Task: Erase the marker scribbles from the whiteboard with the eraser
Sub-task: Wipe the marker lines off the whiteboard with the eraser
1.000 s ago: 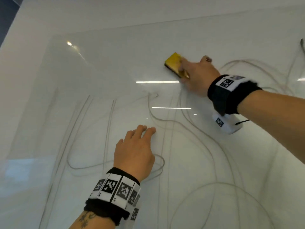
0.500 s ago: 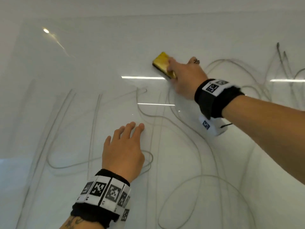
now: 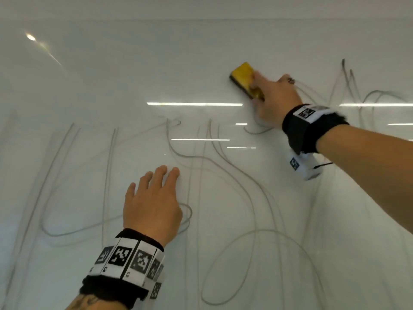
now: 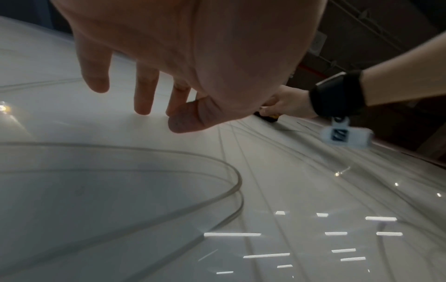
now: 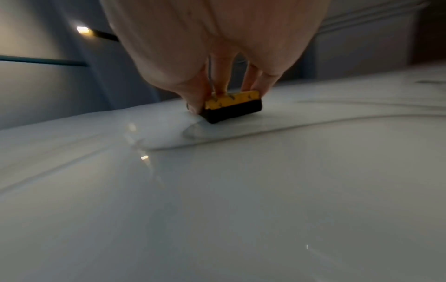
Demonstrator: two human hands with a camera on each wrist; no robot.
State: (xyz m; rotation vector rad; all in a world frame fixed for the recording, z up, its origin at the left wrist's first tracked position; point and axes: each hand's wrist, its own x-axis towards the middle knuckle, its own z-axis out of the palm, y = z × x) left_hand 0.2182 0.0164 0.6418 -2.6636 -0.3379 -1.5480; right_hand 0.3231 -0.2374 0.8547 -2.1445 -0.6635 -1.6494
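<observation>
A glossy whiteboard (image 3: 111, 74) fills the head view, crossed by grey marker scribbles (image 3: 212, 162) over its lower half and right side. My right hand (image 3: 271, 98) grips a yellow eraser (image 3: 243, 78) with a black felt base and holds it flat against the board, upper middle. In the right wrist view the eraser (image 5: 231, 105) sits between thumb and fingers, felt on the whiteboard (image 5: 217, 209), at the end of a grey line (image 5: 289, 126). My left hand (image 3: 154, 198) lies flat on the board lower left, fingers (image 4: 144, 91) straight, over a scribble loop (image 4: 217, 171).
The board's upper left part carries no lines, only ceiling-light reflections (image 3: 194, 104). More dark scribbles (image 3: 348, 86) rise at the far right. The board's top edge (image 3: 201, 19) runs just above the eraser's area. Dark room background (image 4: 386, 47) shows beyond the board in the wrist views.
The right hand has kept the eraser on the board and shifted it slightly right and up; lines beside the wrist look shorter. The left hand stays flat in place. The head view panned.
</observation>
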